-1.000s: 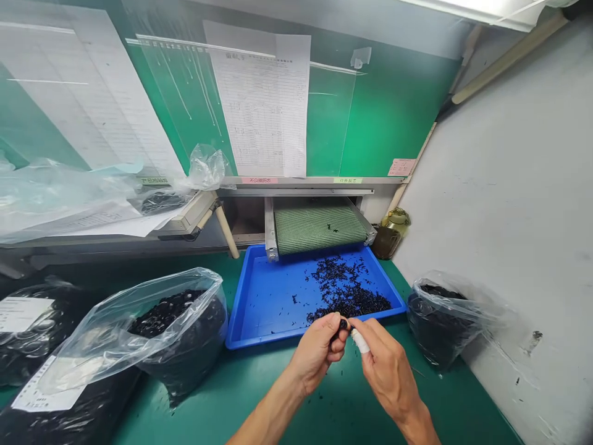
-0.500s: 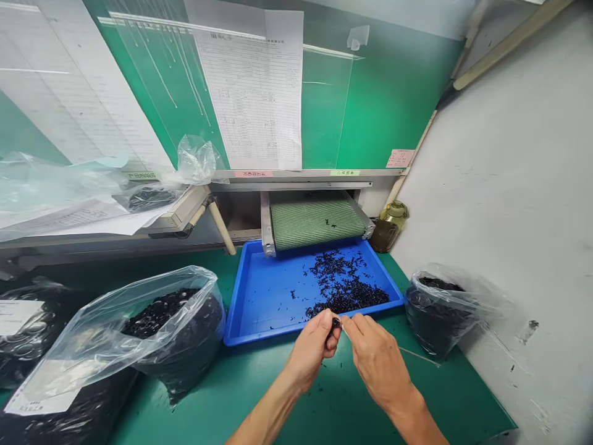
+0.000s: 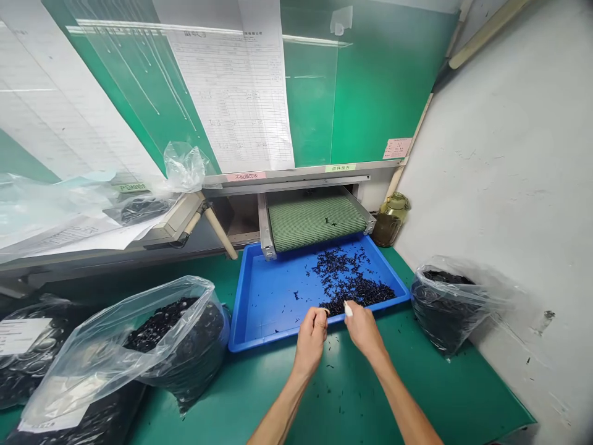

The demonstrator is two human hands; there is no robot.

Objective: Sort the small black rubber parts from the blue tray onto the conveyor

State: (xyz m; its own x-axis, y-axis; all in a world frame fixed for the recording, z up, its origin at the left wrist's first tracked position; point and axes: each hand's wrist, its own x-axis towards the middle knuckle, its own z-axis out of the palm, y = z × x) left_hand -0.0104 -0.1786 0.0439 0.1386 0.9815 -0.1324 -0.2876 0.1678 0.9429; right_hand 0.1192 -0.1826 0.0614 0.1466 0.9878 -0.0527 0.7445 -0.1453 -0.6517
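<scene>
A blue tray (image 3: pixel 264 312) lies on the green table under the end of a green conveyor belt (image 3: pixel 312 221). A heap of small black parts (image 3: pixel 354 285) fills its right half. My left hand (image 3: pixel 312 332) reaches over the tray's front rim, fingers curled down at the edge of the heap; what they hold is hidden. My right hand (image 3: pixel 362 326) is beside it at the heap's front edge, fingers pinched, a white wrap on one fingertip.
A clear bag of black parts (image 3: pixel 157 337) stands left of the tray, more bags further left (image 3: pixel 28 346). Another bag of black parts (image 3: pixel 442 306) sits right, by the white wall. A brown jar (image 3: pixel 390 219) stands behind the tray. Papers hang on the green board.
Both hands have moved forward from above the table to the tray's front rim and the heap. The small black part pinched between them earlier is no longer visible.
</scene>
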